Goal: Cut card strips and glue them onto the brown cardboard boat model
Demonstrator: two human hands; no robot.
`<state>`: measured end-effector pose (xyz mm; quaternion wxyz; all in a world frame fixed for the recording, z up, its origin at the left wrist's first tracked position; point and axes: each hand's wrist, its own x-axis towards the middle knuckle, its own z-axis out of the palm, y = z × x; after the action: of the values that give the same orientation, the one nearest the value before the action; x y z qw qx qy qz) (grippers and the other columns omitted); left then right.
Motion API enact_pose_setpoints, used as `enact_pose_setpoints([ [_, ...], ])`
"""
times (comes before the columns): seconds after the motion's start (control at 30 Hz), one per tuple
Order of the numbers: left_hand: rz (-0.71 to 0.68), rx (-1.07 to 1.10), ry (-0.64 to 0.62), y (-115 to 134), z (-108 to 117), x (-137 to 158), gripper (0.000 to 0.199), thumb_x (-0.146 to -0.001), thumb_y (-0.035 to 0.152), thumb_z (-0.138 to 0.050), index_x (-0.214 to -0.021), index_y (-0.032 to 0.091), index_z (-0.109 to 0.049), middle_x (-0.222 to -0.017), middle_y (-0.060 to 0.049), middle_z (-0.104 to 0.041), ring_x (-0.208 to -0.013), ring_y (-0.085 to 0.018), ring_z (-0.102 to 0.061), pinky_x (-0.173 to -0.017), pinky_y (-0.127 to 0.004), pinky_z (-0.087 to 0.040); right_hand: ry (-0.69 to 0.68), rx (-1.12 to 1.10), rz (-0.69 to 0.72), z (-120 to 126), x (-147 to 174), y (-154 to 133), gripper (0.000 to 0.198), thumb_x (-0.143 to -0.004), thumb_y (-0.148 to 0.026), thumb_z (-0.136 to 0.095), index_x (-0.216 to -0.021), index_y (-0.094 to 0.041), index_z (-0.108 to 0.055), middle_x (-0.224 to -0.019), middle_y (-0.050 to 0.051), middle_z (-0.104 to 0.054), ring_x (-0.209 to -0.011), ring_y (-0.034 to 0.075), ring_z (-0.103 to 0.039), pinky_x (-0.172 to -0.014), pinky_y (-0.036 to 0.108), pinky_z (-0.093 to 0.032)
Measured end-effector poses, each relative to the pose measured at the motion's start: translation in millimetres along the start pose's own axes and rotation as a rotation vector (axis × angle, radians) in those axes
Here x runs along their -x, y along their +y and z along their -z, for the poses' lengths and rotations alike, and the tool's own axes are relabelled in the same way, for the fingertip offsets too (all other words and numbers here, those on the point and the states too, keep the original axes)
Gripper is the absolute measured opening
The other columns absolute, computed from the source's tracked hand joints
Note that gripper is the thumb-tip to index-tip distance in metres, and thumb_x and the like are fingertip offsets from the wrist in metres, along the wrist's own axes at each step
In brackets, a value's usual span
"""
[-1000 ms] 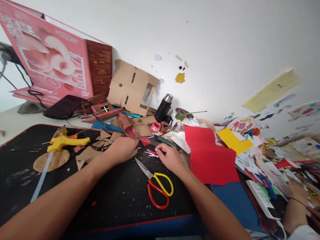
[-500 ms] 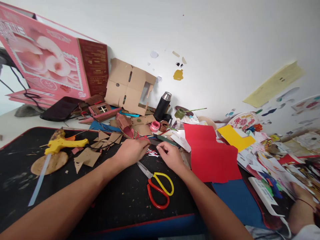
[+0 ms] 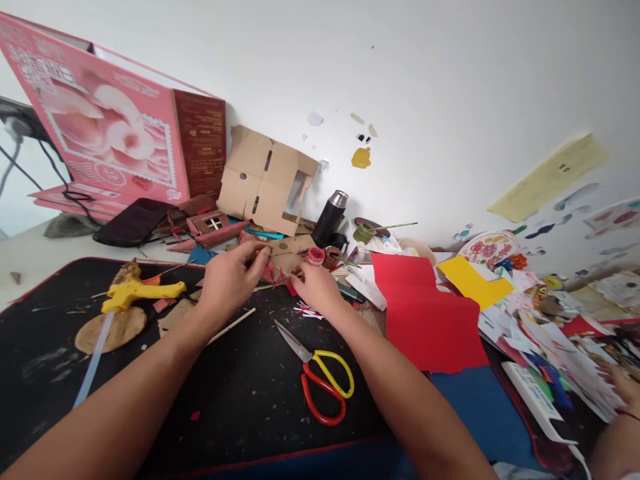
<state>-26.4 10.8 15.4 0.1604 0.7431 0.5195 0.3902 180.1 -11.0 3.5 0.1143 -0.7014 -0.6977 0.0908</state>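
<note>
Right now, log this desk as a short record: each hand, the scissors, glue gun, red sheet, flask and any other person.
Left hand: fingers bent; cannot tell whether it holds anything
Right hand: fingertips by red strips; grip unclear
Scissors: on the black mat, between the forearms, unheld
Glue gun: yellow, left of the left hand, its stick crossing the wood slice
Red sheet: right of the right hand
Flask: black, beyond the hands, near the wall
Other person: hand at the right edge
</note>
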Motion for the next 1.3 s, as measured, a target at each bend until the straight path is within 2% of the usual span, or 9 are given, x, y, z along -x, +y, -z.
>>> enact_pose_setpoints([
  [0.3,-0.021,0.026,0.016,1.3,-4.0,4.8,0.039,-0.106,0.045,-0.048,-0.117,0.024,-0.08,-0.107,-0.009,-0.086,-0.097,-0.027,-0.08,-0.081,-0.03,-0.054,-0.076,0.123,-0.007,-0.6,-23.2,-19.4,0.039,-0.101,-0.057,-0.07,-0.115,-0.022,-0.077,-0.111,0.012,-0.083,-0.105,0.029,-0.076,-0.081,0.032,-0.049],
  [0.4,-0.048,0.066,0.036,1.1,-4.5,4.6,0.039,-0.106,0.043,-0.049,-0.115,0.022,-0.081,-0.107,-0.01,-0.086,-0.098,-0.028,-0.08,-0.081,-0.032,-0.054,-0.096,0.14,-0.009,-3.1,-26.0,-18.9,0.036,-0.099,-0.052,-0.073,-0.118,-0.022,-0.075,-0.115,0.012,-0.082,-0.107,0.028,-0.075,-0.081,0.031,-0.049],
  [0.57,-0.067,0.059,0.058,1.4,-5.3,5.0,0.04,-0.104,0.044,-0.05,-0.109,0.022,-0.082,-0.098,-0.009,-0.086,-0.086,-0.03,-0.081,-0.07,-0.033,-0.049,-0.119,0.165,-0.015,-5.4,-28.0,-18.8,0.024,-0.102,-0.042,-0.072,-0.115,-0.022,-0.077,-0.115,0.01,-0.083,-0.108,0.026,-0.075,-0.081,0.03,-0.048],
  [0.73,-0.086,0.041,0.052,1.9,-7.4,5.9,0.04,-0.102,0.043,-0.051,-0.112,0.022,-0.083,-0.092,-0.009,-0.086,-0.078,-0.028,-0.079,-0.067,-0.033,-0.046,-0.124,0.19,-0.026,-5.2,-29.8,-24.0,0.025,-0.104,-0.039,-0.066,-0.114,-0.02,-0.079,-0.115,0.013,-0.083,-0.108,0.028,-0.076,-0.078,0.032,-0.047],
  [0.93,-0.069,-0.003,0.007,3.4,-7.7,6.2,0.04,-0.102,0.042,-0.051,-0.113,0.022,-0.083,-0.093,-0.009,-0.086,-0.081,-0.029,-0.081,-0.068,-0.033,-0.047,-0.101,0.188,-0.005,-6.4,-30.5,-24.3,0.024,-0.106,-0.036,-0.063,-0.108,-0.018,-0.079,-0.111,0.014,-0.084,-0.104,0.029,-0.076,-0.078,0.032,-0.047],
  [1.17,-0.061,-0.016,0.005,3.2,-7.0,6.5,0.042,-0.102,0.044,-0.049,-0.114,0.022,-0.084,-0.094,-0.01,-0.087,-0.082,-0.03,-0.081,-0.068,-0.034,-0.048,-0.057,0.129,0.05,0.2,-21.4,-12.9,0.022,-0.109,-0.037,-0.06,-0.114,-0.022,-0.075,-0.103,0.007,-0.084,-0.095,0.022,-0.075,-0.073,0.028,-0.044],
  [1.3,-0.057,-0.026,0.002,4.9,-6.8,6.8,0.041,-0.102,0.043,-0.051,-0.113,0.023,-0.084,-0.092,-0.009,-0.087,-0.082,-0.03,-0.082,-0.069,-0.033,-0.049,-0.06,0.129,0.073,5.9,-14.2,-9.1,0.019,-0.108,-0.037,-0.064,-0.113,-0.022,-0.075,-0.1,0.006,-0.084,-0.094,0.023,-0.076,-0.073,0.029,-0.045],
])
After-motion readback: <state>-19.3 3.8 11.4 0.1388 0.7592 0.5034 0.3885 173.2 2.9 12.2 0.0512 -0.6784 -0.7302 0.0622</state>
